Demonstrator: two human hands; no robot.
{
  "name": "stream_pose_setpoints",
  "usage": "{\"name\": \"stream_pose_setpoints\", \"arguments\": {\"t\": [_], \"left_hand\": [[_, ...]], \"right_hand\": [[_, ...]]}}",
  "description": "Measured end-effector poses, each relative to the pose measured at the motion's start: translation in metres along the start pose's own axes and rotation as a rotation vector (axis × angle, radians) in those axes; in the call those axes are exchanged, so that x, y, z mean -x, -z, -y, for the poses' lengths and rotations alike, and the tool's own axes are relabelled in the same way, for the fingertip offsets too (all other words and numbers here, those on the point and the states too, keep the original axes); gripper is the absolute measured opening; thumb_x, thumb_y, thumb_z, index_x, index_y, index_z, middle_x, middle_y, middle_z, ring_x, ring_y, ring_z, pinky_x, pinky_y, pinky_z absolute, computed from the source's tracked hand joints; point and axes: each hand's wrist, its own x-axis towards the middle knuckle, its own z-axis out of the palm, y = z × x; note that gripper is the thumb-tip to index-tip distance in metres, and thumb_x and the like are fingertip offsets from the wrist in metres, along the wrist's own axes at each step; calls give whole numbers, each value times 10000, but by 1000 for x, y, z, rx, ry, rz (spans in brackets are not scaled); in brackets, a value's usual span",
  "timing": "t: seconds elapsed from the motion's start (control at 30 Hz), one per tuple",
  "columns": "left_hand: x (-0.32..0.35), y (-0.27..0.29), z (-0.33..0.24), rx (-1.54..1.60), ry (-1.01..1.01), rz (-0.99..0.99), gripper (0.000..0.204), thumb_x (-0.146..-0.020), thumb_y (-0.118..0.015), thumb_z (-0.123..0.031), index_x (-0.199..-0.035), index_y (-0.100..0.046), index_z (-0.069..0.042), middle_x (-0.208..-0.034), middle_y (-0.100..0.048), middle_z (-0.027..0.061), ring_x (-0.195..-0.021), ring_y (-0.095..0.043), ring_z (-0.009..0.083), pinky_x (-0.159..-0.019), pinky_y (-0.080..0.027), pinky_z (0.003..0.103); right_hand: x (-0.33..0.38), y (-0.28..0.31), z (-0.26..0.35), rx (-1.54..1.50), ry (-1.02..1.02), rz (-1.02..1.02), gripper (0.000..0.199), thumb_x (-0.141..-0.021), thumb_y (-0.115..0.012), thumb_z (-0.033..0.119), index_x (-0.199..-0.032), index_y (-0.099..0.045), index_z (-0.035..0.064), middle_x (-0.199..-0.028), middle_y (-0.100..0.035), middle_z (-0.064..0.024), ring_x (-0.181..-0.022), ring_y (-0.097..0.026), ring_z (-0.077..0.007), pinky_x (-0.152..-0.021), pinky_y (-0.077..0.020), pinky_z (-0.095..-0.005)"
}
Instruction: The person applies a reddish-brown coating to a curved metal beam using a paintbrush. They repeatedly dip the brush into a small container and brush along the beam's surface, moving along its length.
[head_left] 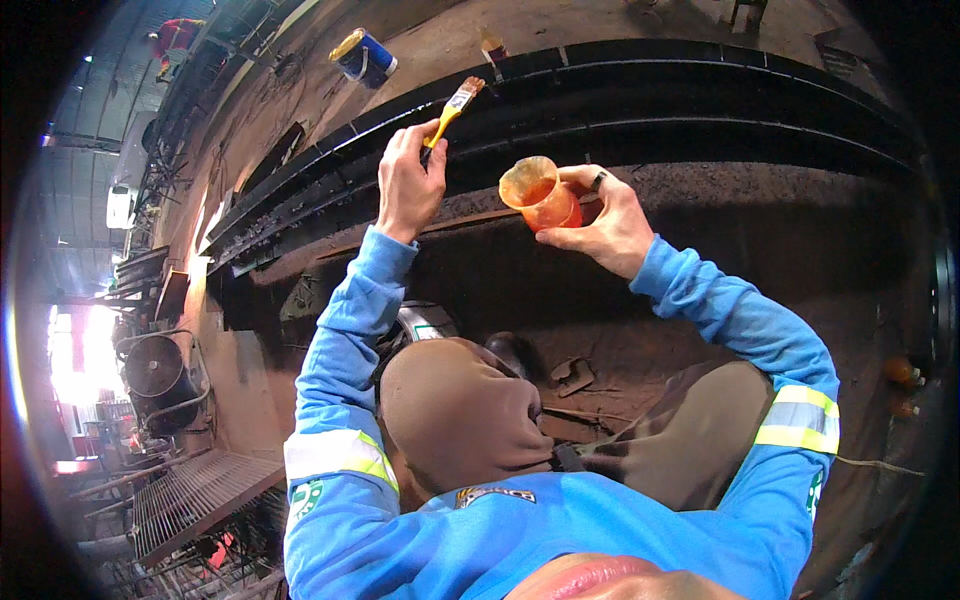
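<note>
A paintbrush (452,112) with a yellow handle and rust-coloured bristles is gripped in my left hand (408,182), its tip pointing up and away to the right. The bristles overlap a long black steel beam (640,110) in the picture; whether they touch it I cannot tell. My right hand (612,222) is closed round a translucent plastic cup (538,190) with orange-red liquid in it. The cup is tilted, its mouth toward the upper left, and is held on the near side of the beam.
Beyond the beam stand a blue paint can (368,62) with a yellowish top and a small bottle (492,45). At the left are a large round drum fan (160,372) and a metal grating (200,500). A person in red (178,38) is at the far upper left.
</note>
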Motion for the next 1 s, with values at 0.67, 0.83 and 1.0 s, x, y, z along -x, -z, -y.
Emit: {"name": "stream_pose_setpoints", "arguments": {"t": [0.67, 0.83, 1.0], "left_hand": [[18, -11, -3, 879, 659, -53, 244, -1014, -536, -186, -1117, -652, 2, -741, -615, 17, -635, -540, 80, -597, -436, 221], [1, -31, -1, 890, 732, -61, 244, -1018, -534, -205, -1086, -648, 0, -730, -607, 21, -622, -525, 79, -579, -422, 228], [43, -23, 7, 1021, 824, -40, 258, -1022, -527, -203, -1138, -630, 4, -751, -603, 27, -639, -530, 91, -594, -438, 234]], "right_hand": [[2, 1, 3, 9, -3, 4, 633, -620, -902, 197, -1160, -621, 20, -1100, -626, -117, -1021, -623, -212, -938, -497, -331], [2, -4, 5, -4, -11, 34, 630, -626, -900, 209, -1158, -621, 20, -1110, -628, -127, -1042, -620, -222, -938, -496, -333], [3, -2, 5, 24, -15, 16, 631, -630, -899, 213, -1161, -619, 21, -1127, -626, -125, -1065, -616, -224, -943, -493, -336]]}}
